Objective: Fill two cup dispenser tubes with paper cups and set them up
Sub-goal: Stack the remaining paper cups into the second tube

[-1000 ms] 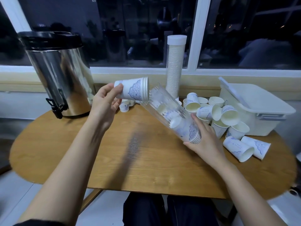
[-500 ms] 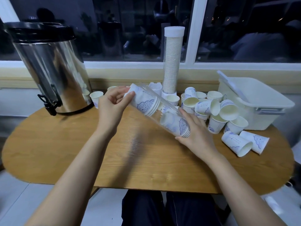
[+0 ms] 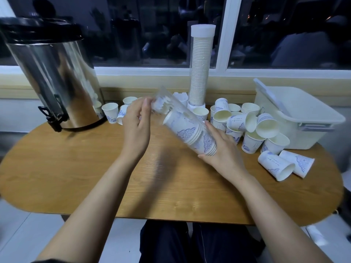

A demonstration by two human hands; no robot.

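1. In the head view we see both bare forearms reaching forward over the oval wooden table [image 3: 79,179], the left from the lower left, the right from the lower right.
2. The right hand [image 3: 222,149] lies palm up under the lower end of a clear dispenser tube [image 3: 182,120]; its fingers curl loosely around the tube's underside and so carry it.
3. We see the tube tilted, its upper end toward the back left and its lower end toward the front right, held above the tabletop.
4. Inside the tube's lower half sits a nested stack of paper cups [image 3: 191,133] with blue print, rims toward the right hand.
5. The left hand [image 3: 135,126] is raised at the tube's upper end, wrist bent, fingers together and lightly curved, fingertips at the tube's mouth. We cannot tell whether they grip it or only touch it; that end is blurred.
6. A second dispenser tube [image 3: 201,67], full of cups and capped in white, stands upright at the back by the window ledge.
7. Loose paper cups [image 3: 247,128] lie heaped to the right of the hands, some upright, some on their sides.
8. A white lidded plastic bin [image 3: 296,114] stands just behind that heap, and a steel drinks urn [image 3: 55,78] stands at the table's back left.
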